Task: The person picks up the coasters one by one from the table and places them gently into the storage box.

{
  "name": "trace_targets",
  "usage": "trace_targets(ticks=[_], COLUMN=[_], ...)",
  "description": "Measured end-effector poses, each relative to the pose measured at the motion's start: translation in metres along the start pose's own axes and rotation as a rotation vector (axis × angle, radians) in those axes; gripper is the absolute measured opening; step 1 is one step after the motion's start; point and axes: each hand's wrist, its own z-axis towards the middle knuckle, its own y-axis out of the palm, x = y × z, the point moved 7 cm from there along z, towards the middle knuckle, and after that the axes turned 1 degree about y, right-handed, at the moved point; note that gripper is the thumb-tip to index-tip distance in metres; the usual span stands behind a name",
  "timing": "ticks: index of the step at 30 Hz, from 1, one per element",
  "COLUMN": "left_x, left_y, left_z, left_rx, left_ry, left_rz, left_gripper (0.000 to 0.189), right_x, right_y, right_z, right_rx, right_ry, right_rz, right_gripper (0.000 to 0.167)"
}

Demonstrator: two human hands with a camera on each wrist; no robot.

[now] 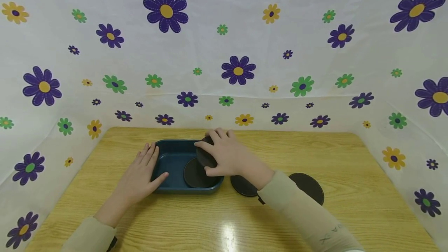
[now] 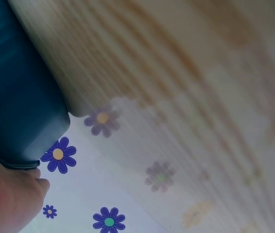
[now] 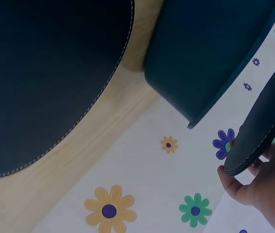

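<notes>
A dark blue rectangular tray [image 1: 171, 166] sits on the table with one round black coaster [image 1: 193, 175] lying inside it. My right hand [image 1: 229, 154] pinches another black coaster [image 1: 203, 156], tilted, over the tray's right end. In the right wrist view this held coaster [image 3: 261, 124] shows pale edge stitching and stands above the tray's rim. My left hand [image 1: 138, 176] rests along the tray's left side, fingers straight and thumb reaching over the near part. The left wrist view shows that hand [image 2: 11, 199] against the tray wall [image 2: 21, 82].
Right of the tray, a black coaster [image 1: 243, 188] lies partly under my right wrist. A further one [image 1: 311, 189] is farther right, partly behind the sleeve. The wooden table [image 1: 196, 221] is bordered by a white flowered cloth [image 1: 210, 49] at the back and sides.
</notes>
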Motion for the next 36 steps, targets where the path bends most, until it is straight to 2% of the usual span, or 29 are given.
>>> trace_targets(ticks=[14, 21, 26, 36], left_x=[0.001, 0.003, 0.003, 0.004], left_y=[-0.001, -0.004, -0.005, -0.006], left_z=[0.0, -0.001, -0.001, 0.0], left_rx=[0.016, 0.048, 0.028, 0.008], left_ry=[0.008, 0.03, 0.02, 0.015], left_rz=[-0.003, 0.011, 0.012, 0.011], left_gripper=[0.093, 0.092, 0.092, 0.092], right_x=[-0.026, -0.033, -0.034, -0.034], right_y=[0.02, 0.034, 0.044, 0.047], right_z=[0.013, 0.017, 0.016, 0.015], right_rx=[-0.044, -0.078, -0.107, -0.089], right_ry=[-0.024, -0.029, -0.031, -0.026], right_rz=[0.023, -0.003, -0.006, 0.008], right_gripper=[0.071, 0.071, 0.071, 0.069])
